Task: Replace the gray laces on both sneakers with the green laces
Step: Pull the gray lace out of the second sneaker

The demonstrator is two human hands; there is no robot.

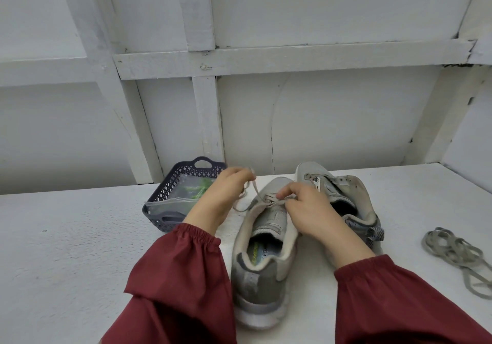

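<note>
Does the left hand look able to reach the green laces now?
Probably not yet: the left hand pinches the gray lace, though the open basket holding the green laces sits beside it.

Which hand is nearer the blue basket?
Left. The left hand, pinching the gray lace, is beside the basket; the right hand sits farther right, on the sneaker.

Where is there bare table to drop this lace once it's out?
Widest bare table lies left of the near sneaker, in front of the basket. A narrower strip runs between the far sneaker and the loose gray lace pile. Crowded: the centre, where the left hand and right hand work the lace beside the basket.
</note>
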